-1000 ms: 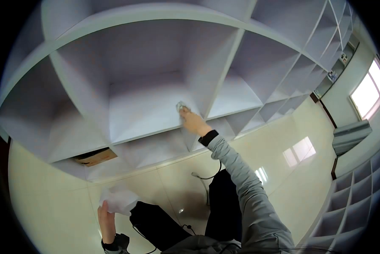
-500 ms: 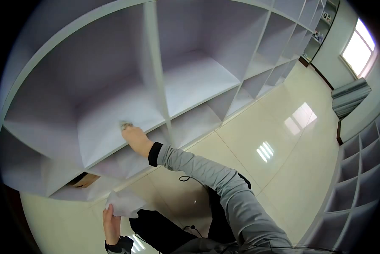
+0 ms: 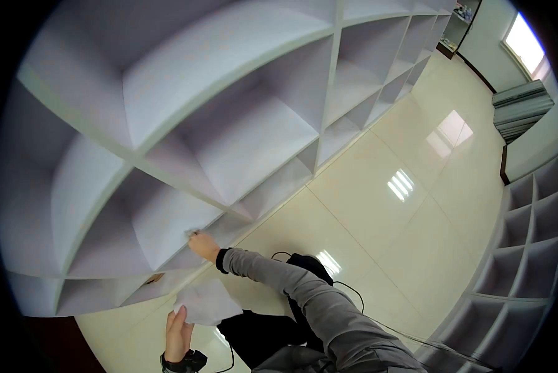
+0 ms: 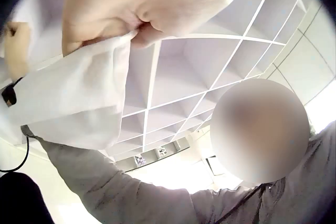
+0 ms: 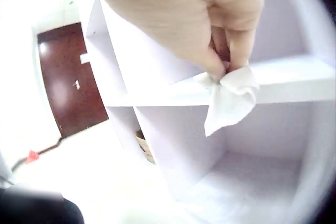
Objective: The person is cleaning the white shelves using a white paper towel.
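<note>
My right hand pinches a crumpled white tissue between thumb and fingers. In the right wrist view the tissue hangs over the front edge of a white shelf board. Low in the head view, my left hand holds a flat white sheet, which looks like a wipe or tissue, by one edge. Thumb and fingers grip that sheet at its top in the left wrist view, and the rest of it hangs down.
A large white cubby shelf curves across the left and top. Inside a lower cubby lies a brown cardboard piece. Another cubby shelf stands at the right, beyond the shiny tiled floor. A dark red door and thin cables also show.
The head view has turned right and down. My right hand has moved with the tissue along the shelf board to its front edge. My left hand keeps holding the white sheet.
</note>
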Available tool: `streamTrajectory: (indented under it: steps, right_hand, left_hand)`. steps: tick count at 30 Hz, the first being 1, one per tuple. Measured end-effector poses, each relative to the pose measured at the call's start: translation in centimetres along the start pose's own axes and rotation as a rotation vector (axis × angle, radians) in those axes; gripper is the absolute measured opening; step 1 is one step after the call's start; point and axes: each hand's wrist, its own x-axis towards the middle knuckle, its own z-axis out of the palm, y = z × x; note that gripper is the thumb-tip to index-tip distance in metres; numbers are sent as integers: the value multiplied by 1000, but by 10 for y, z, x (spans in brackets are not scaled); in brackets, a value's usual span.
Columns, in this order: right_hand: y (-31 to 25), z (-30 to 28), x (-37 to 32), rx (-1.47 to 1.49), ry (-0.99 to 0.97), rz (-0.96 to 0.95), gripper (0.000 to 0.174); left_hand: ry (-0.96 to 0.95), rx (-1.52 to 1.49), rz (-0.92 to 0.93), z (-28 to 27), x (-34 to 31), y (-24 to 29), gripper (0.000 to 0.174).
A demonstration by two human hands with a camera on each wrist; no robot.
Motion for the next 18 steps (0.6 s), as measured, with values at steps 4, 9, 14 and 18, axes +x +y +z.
streamTrajectory:
  steps: [4, 9, 14, 18]
  right_hand:
    - [-21, -13, -41, 755, -158, 626, 9]
    - [-73, -110, -68, 1216, -332, 1102, 13]
    - [-135, -169, -95, 1205, -311, 1199, 17]
    - [-139, -236, -82, 1333, -287, 1303, 21]
  left_hand:
    - [37, 14, -76, 12, -41, 37, 38]
    - [103, -26, -159, 25, -113, 99, 38]
    - [153, -12, -105, 35, -169, 150, 38]
    - [201, 6, -34, 42, -200, 182, 39]
